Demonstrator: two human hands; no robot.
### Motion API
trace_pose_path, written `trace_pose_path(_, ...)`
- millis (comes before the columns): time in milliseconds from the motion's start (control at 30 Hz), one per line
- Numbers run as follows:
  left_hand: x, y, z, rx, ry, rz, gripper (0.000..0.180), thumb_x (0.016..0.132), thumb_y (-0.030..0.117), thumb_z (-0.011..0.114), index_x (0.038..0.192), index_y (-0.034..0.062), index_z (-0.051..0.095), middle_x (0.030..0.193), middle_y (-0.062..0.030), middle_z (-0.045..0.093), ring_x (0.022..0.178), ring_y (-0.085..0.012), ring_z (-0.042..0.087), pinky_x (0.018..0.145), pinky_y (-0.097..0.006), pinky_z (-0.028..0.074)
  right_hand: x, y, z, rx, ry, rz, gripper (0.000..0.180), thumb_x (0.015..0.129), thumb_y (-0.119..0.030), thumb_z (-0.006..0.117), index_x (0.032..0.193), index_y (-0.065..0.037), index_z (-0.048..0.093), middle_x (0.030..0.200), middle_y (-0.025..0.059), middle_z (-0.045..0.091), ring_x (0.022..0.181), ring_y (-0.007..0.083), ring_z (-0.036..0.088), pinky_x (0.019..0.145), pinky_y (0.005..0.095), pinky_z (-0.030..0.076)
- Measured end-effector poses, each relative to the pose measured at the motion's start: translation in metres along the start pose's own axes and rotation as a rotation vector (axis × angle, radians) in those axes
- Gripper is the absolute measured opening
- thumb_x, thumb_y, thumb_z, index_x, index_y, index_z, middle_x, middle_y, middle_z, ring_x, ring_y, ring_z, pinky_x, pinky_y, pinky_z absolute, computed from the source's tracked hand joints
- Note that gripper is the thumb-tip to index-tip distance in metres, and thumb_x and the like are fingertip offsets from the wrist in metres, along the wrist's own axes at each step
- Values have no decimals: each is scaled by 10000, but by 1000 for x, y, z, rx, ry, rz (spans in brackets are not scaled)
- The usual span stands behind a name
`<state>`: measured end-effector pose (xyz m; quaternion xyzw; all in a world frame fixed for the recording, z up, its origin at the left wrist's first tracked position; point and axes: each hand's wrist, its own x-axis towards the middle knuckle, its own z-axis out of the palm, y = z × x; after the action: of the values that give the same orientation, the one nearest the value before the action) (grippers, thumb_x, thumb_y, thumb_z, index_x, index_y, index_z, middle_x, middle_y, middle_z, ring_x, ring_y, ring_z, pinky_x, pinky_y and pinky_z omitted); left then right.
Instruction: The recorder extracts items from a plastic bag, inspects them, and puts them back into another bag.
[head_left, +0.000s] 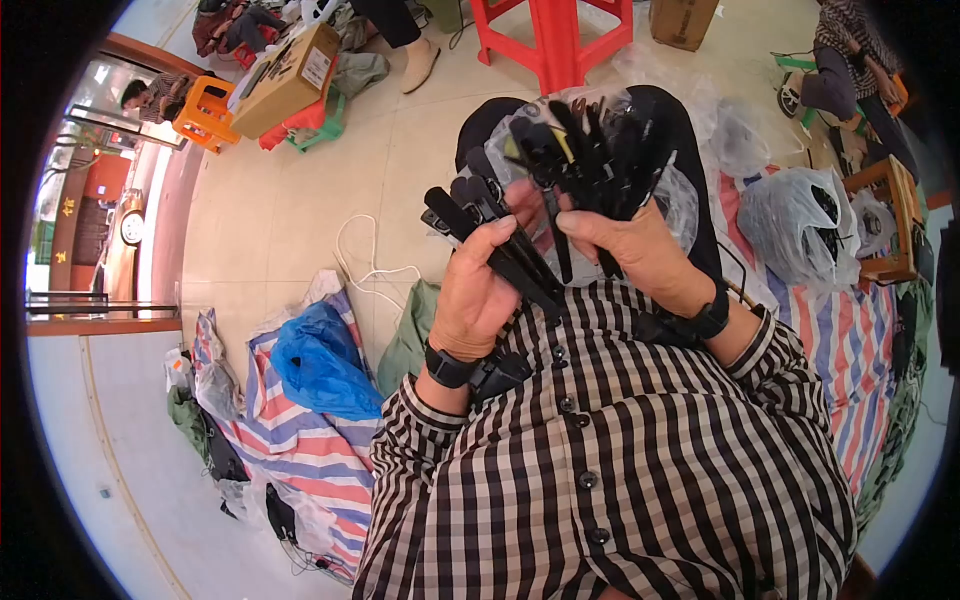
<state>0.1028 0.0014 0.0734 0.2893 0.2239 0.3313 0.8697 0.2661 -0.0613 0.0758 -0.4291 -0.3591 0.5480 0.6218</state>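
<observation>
A fan of black clips (490,235) sits over the person's lap, long axes running from five o'clock up toward eleven, tips aimed away from the chest. The left hand (480,290) is clamped round their lower ends. At two o'clock from it, the right hand (635,250) has its fingers pinched on a second bunch of black clips (590,150), standing nearly upright above a clear plastic bag (680,205).

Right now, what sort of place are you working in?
Probably an informal piecework workshop, with people sitting low over a tiled floor. Both hands, left and right, grip bundles of black plastic clips; clear plastic bags of them and a cardboard box lie around.
</observation>
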Motion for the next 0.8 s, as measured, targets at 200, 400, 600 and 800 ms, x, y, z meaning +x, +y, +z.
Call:
trace_pose_path(200, 0, 0, -7, -182, -80, -84, 306, 881, 115, 506, 1156, -18, 533, 1102, -120, 598, 1014, -237, 575, 939, -371, 440, 0, 2, 5, -162, 16, 25, 282, 788, -98, 710, 1026, -18, 583, 883, 10, 613, 750, 81, 553, 655, 226, 459)
trace_pose_path(400, 5, -8, 4, -133, 60, -68, 237, 875, 88, 545, 1094, 0, 573, 1039, -86, 627, 947, -182, 600, 865, -309, 483, 3, 12, 13, -119, 45, -140, 279, 809, -54, 675, 1074, -28, 588, 902, 9, 636, 773, 83, 584, 732, 228, 483)
trace_pose_path(600, 3, -7, -4, -110, -46, -48, 373, 870, 119, 551, 1221, -1, 501, 1180, -98, 556, 1028, -181, 551, 873, -323, 452, 2, 5, 5, 74, -21, 36, 219, 810, -36, 650, 1015, 8, 587, 865, 50, 643, 756, 109, 602, 702, 239, 491)
trace_pose_path(800, 4, 2, 3, -107, -162, 54, 548, 888, 166, 458, 1385, -8, 307, 1419, -131, 352, 1299, -239, 348, 1085, -386, 244, 3, 2, -2, 98, -15, -11, 137, 826, -47, 629, 950, -11, 582, 762, 39, 605, 679, 98, 558, 611, 236, 465)
